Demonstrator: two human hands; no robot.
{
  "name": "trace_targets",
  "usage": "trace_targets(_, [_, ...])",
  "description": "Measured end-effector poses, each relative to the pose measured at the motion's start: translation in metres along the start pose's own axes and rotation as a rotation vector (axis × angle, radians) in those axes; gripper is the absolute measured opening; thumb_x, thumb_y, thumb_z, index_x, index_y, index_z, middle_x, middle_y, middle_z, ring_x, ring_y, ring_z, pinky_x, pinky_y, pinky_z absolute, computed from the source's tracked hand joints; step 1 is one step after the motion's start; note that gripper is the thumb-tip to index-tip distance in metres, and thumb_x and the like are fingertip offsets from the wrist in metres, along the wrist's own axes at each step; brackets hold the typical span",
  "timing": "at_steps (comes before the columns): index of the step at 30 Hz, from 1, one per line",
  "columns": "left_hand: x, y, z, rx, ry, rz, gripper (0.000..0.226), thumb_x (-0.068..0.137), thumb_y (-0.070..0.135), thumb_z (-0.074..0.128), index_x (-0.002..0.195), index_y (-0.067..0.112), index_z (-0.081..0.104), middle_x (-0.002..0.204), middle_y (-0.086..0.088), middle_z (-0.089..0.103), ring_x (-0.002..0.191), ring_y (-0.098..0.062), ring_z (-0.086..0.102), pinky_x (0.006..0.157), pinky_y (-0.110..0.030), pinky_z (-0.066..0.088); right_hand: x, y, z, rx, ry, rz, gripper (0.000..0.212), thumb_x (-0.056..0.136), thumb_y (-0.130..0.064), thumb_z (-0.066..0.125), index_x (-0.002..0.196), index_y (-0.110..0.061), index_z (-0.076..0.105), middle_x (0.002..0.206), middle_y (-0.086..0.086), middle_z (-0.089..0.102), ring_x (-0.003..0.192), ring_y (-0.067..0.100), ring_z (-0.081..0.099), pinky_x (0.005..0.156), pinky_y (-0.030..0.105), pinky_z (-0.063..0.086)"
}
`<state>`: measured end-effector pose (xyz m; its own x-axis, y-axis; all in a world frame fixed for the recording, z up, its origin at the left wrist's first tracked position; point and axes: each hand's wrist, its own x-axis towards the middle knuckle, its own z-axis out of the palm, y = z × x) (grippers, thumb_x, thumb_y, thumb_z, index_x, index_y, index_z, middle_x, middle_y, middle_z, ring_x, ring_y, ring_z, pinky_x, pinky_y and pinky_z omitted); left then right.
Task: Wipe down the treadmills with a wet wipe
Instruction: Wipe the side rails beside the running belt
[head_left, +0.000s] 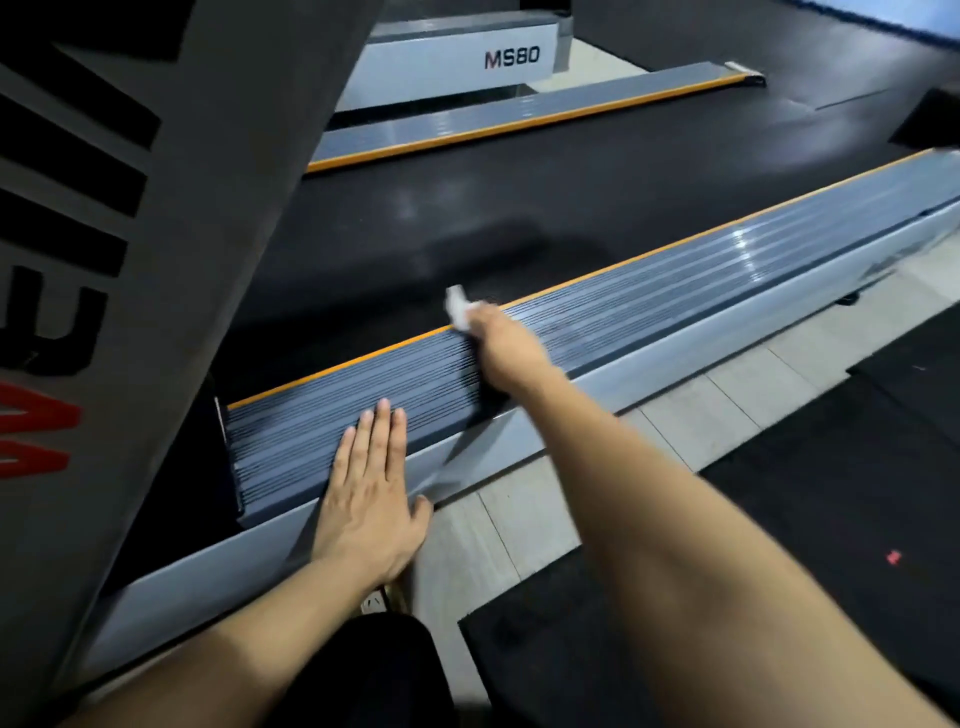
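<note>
- Two hands at work on one treadmill side rail, ribbed grey with an orange strip along its inner edge, running beside the black belt.
- Left hand: laid flat on the near end of the rail, fingers straight and close together, thumb hanging over the outer edge. Holds nothing; judged to be a brace, taking body weight while the other arm reaches out.
- Right hand: arm stretched further along the same rail, fingers curled round a white wet wipe. Hand is blurred, so the exact grip cannot be told.
- Wet wipe: bunched, one corner sticking up past the hand, the rest seemingly pressed down at the orange strip; that seam is likely where grime gathers.
- Grey upright with black and red lettering, at left.
- Second treadmill, marked MS80, beyond the belt; its own orange-edged rail shows.
- Pale tiled floor and dark mats to the right.
</note>
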<state>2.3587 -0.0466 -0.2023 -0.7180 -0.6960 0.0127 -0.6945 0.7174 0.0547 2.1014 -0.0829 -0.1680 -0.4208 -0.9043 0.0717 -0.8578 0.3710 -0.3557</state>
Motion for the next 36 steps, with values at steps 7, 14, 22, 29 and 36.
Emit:
trace_targets(7, [0.002,0.006,-0.017,-0.009,-0.135,-0.048,0.092,0.102,0.048,0.033,0.151,0.013,-0.036,0.158,-0.007,-0.043,0.147,-0.020,-0.038,0.124,-0.039,-0.018,-0.017,0.010,0.004,0.220,0.069,0.040,0.052,0.087,-0.002,0.042,0.136,-0.013,0.056,0.136,0.013,0.058,0.128,0.029,0.053,0.107,0.037,0.041])
trace_targets(14, [0.013,0.043,-0.027,-0.170,-0.015,-0.190,0.068,0.099,0.029,0.040,0.158,0.004,0.017,0.170,-0.013,-0.006,0.157,-0.030,0.006,0.128,-0.037,0.004,-0.047,-0.055,0.050,0.254,-0.087,-0.414,0.046,0.090,-0.023,0.052,0.134,-0.015,0.063,0.141,0.008,0.058,0.133,0.025,0.052,0.110,0.040,0.041])
trace_targets(22, [0.046,0.096,0.000,-0.149,0.056,-0.034,0.073,0.098,0.040,0.015,0.163,0.010,0.002,0.170,-0.005,-0.004,0.158,-0.019,-0.005,0.127,-0.035,-0.008,-0.047,0.148,-0.014,0.135,0.189,0.074,0.057,0.086,0.001,0.046,0.141,-0.013,0.055,0.151,0.009,0.048,0.138,0.028,0.044,0.113,0.033,0.033])
trace_targets(29, [0.100,0.135,-0.003,-0.131,0.052,-0.023,0.062,0.107,0.031,0.028,0.160,0.002,0.015,0.169,-0.015,0.010,0.157,-0.027,0.008,0.128,-0.037,-0.001,-0.074,0.101,0.018,0.237,0.278,-0.172,0.041,0.086,-0.007,0.056,0.125,-0.005,0.067,0.132,0.016,0.064,0.126,0.032,0.055,0.111,0.039,0.037])
trace_targets(36, [0.140,0.147,-0.006,-0.162,0.082,-0.102,0.060,0.108,0.031,0.033,0.160,0.006,0.017,0.170,-0.013,0.010,0.157,-0.027,0.008,0.127,-0.035,-0.002,-0.065,0.190,-0.019,0.180,0.312,-0.016,0.058,0.084,-0.009,0.034,0.136,-0.006,0.060,0.145,0.015,0.054,0.137,0.031,0.048,0.117,0.034,0.030])
